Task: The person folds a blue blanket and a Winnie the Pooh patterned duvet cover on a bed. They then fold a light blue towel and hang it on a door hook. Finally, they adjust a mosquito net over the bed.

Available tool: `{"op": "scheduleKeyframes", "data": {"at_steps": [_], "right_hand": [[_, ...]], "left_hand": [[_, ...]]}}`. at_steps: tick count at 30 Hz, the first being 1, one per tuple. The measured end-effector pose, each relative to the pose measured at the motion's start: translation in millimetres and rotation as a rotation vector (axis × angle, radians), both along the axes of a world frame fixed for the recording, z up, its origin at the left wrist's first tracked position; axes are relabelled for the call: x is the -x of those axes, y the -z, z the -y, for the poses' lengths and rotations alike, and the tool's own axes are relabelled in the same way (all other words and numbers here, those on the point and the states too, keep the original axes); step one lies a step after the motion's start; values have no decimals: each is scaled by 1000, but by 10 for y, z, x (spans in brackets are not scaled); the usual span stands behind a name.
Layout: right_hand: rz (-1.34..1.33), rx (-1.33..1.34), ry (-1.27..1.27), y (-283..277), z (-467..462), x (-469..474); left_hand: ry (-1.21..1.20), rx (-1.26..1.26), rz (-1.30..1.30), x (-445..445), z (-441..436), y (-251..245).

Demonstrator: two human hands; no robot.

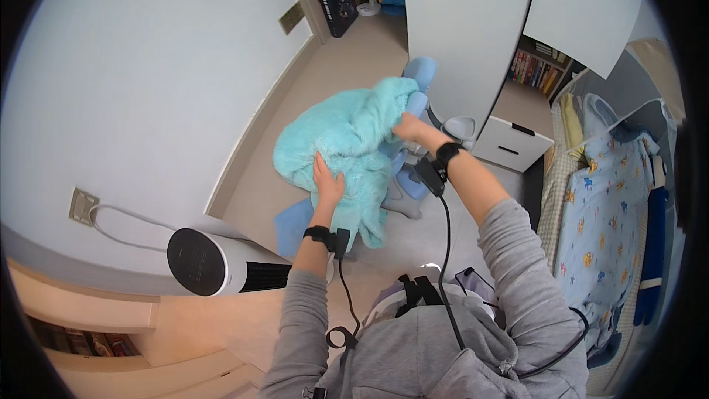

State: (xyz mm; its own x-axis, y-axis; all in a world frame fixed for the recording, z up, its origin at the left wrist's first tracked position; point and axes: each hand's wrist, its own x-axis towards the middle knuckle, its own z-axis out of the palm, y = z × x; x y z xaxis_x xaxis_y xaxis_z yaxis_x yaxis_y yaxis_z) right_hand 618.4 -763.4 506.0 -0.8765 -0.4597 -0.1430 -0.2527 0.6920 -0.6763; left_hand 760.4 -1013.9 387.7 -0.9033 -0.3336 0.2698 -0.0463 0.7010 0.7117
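Note:
A turquoise plush garment or blanket [343,133] lies bunched over a beige ledge and over a blue and grey piece of furniture, perhaps a child's chair [424,72], most of which it hides. My left hand [328,180] rests against the near side of the plush fabric, fingers extended and thumb apart. At the fabric's right edge, beside a blue padded part, my right hand [409,126] has its fingers curled; their tips are hidden, so a grip on the fabric cannot be made out. A flat blue piece [293,226] shows beneath the fabric at the ledge's front.
A white tower heater or fan [221,260] stands at the left, its cord running to a wall socket [84,206]. White cabinet doors [465,22] rise behind. A drawer unit [512,141] and a bed with a patterned blue quilt [598,221] are on the right.

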Motion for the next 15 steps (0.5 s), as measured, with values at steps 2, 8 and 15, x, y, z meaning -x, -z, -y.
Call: {"op": "scheduleKeyframes", "data": {"at_steps": [2, 8, 15], "right_hand": [[282, 102, 108, 318, -229, -111], [536, 490, 324, 666, -1249, -519], [540, 795, 828, 1340, -2976, -1369]], "left_hand": [[7, 66, -100, -61, -142, -17], [-190, 337, -319, 176, -925, -820], [589, 214, -302, 292, -2881, -600]]}}
